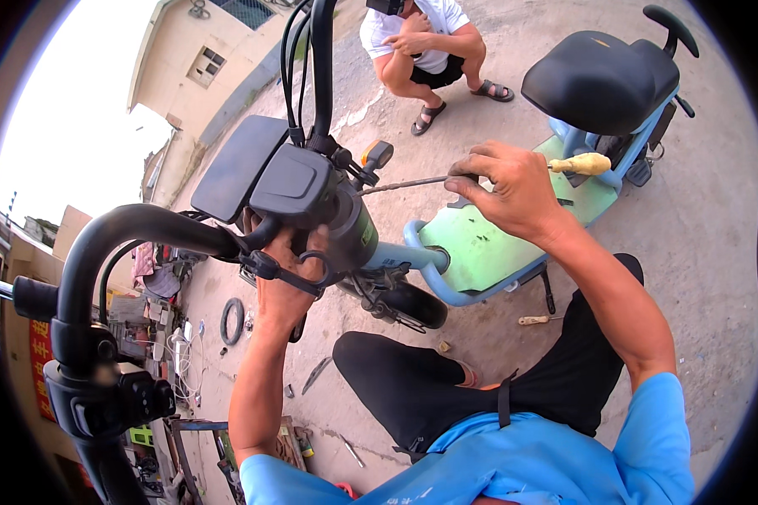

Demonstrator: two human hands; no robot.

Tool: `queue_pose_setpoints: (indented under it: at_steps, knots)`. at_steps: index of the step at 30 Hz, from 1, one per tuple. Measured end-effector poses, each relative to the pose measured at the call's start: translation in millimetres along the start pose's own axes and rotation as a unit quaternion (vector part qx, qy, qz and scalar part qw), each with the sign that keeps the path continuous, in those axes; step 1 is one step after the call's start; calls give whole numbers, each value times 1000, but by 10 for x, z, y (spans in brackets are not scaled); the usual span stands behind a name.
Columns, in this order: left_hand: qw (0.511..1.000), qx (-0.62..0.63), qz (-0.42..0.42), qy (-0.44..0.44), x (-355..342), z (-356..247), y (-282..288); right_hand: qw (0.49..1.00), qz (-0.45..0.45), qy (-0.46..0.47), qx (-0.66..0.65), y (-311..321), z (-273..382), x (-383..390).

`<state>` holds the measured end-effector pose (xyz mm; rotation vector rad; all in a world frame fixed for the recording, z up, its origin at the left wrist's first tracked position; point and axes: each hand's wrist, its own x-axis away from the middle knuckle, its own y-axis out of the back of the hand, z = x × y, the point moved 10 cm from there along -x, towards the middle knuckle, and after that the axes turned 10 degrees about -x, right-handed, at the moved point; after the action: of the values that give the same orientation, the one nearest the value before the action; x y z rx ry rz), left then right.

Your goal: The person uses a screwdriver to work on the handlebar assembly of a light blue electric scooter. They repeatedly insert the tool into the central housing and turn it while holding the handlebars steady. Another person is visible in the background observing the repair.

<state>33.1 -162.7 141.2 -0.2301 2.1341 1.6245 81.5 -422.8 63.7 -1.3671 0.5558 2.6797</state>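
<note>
Right hand point(514, 189) clamped on a yellow-handled screwdriver point(480, 174), tip at the scooter's headlight housing point(312, 198). Left hand point(286, 282) grips beneath the housing.

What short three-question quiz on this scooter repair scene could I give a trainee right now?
1. True or false: the right hand grips a long screwdriver with a pale yellow handle.
2. Which part does the left hand hold? A) black padded seat B) black headlight housing on the handlebar stem C) loose black tyre on the ground
3. Fill in: the scooter's footboard is pale ____.

Key: 1 true; 2 B; 3 green.
</note>
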Motion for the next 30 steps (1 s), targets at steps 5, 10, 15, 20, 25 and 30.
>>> queue_pose_setpoints:
  at_steps: [5,10,15,20,25,30]
  knots:
    - [996,-78,-21,-36,11,80,36,997,14,73,32,143,415,-110]
    - [999,-43,-11,-7,35,139,27,967,48,217,127,29,848,-187]
    - [999,-21,-16,-23,7,134,25,967,87,233,48,-262,807,-228]
    - [997,-73,-33,-19,13,174,40,964,99,247,-28,-808,822,-262]
    - [992,-81,-42,-92,-6,125,42,954,94,283,-1,-935,855,-324]
    - [998,-43,-8,-41,11,174,-3,932,146,324,70,-1048,902,-377]
